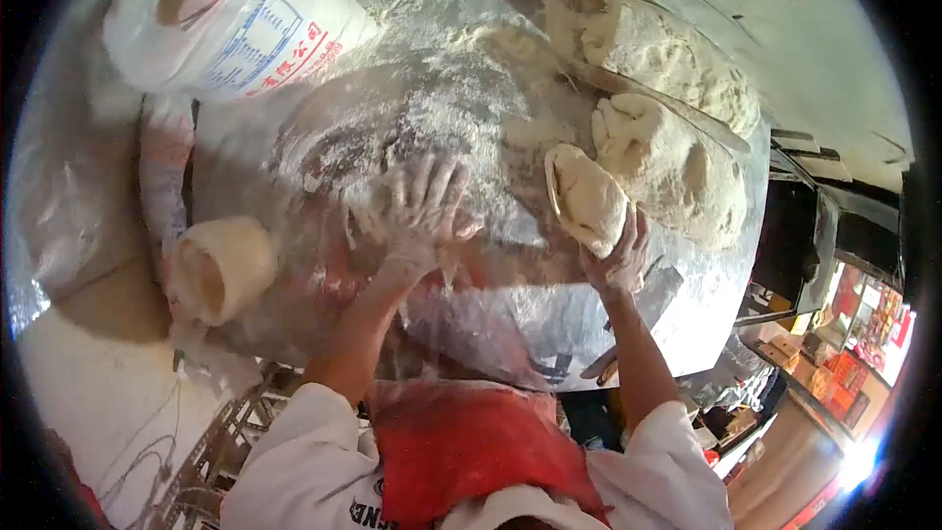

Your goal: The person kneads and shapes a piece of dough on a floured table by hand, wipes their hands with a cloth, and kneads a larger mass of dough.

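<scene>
My left hand, dusted with flour, lies with its fingers spread on the floured metal table. On the right, my right hand has its fingers wrapped round the lower end of a smaller piece of dough. Beyond that piece rests a large lump of dough. Another big floury mass lies farther back, with a long flat stick between the two. Loose flour covers the tabletop around and past my left hand.
An open white flour sack with red and blue print stands at the back left. A pale cylindrical container lies tipped near the left edge. Beyond the table's right side are shelves and an orange crate.
</scene>
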The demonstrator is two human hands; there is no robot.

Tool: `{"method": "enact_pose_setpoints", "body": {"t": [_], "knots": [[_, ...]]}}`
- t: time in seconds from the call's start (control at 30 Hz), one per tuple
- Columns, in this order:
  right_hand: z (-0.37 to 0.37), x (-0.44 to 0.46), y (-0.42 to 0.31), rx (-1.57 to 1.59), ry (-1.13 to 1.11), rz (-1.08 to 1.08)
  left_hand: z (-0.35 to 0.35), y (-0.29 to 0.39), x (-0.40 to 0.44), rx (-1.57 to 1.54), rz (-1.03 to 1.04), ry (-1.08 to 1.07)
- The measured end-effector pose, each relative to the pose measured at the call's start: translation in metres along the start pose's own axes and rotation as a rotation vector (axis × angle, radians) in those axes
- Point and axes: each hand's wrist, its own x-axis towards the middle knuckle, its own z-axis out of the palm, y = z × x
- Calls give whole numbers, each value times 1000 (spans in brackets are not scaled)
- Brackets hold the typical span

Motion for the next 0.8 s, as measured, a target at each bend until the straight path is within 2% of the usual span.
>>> {"method": "enact_pose_setpoints", "body": {"t": [0.03, 0.1, 0.17, 0.2, 0.23, 0.27, 0.3, 0.33, 0.37, 0.4, 0.43, 0.47, 0.53, 0.6, 0.63, 0.67, 0.7, 0.77, 0.8], "knots": [[-3, 6, -2, -26, -6, -2, 6, -11, -15, -4, 41, -40], [-29, 25, -35, 223, -92, 291, -4, -17, -30, -1, 87, -66], [-11, 15, -20, 847, -237, 573, -25, -12, -19, -638, -179, -146], [-57, 20, -68, 1008, -210, 649, -62, 8, -16, -837, -393, -155], [-65, 15, -102, 1009, -239, 659, -64, 15, -17, -838, -376, -151], [-73, 9, -136, 1009, -269, 669, -63, 21, -18, -892, -398, -1], [-41, -17, -135, 850, -354, 633, -60, 25, -23, -940, -421, 142], [-33, -38, -136, 635, -507, 484, -50, 30, -30, -825, -393, 72], [-30, -52, -138, 417, -649, 326, -22, 34, -36, -903, -325, -52], [-46, -53, -144, 400, -570, 167, -14, 40, -53, -600, -276, -46], [-45, -54, -141, 403, -577, 159, -7, 46, -70, -302, -234, -41], [-42, -51, -134, 450, -457, 117, 3, 44, -73, -305, -242, -44], [-40, -32, -121, 502, -286, 92, 29, 22, -62, -831, -294, -58], [-42, 0, -120, 596, -291, 115, 55, -1, -57, -1356, -359, -78], [-42, 17, -126, 633, -313, 147, 51, 7, -50, -941, -136, -55], [-36, 29, -131, 631, -321, 152, 48, 16, -43, -311, 41, 54], [-28, 40, -136, 642, -323, 116, 44, 25, -36, 140, 135, 228], [-5, 61, -148, 652, -344, 70, 39, 67, -7, -184, -181, 192], [10, 67, -155, 558, -378, 155, 73, 71, -1, 325, -112, 120]]}}
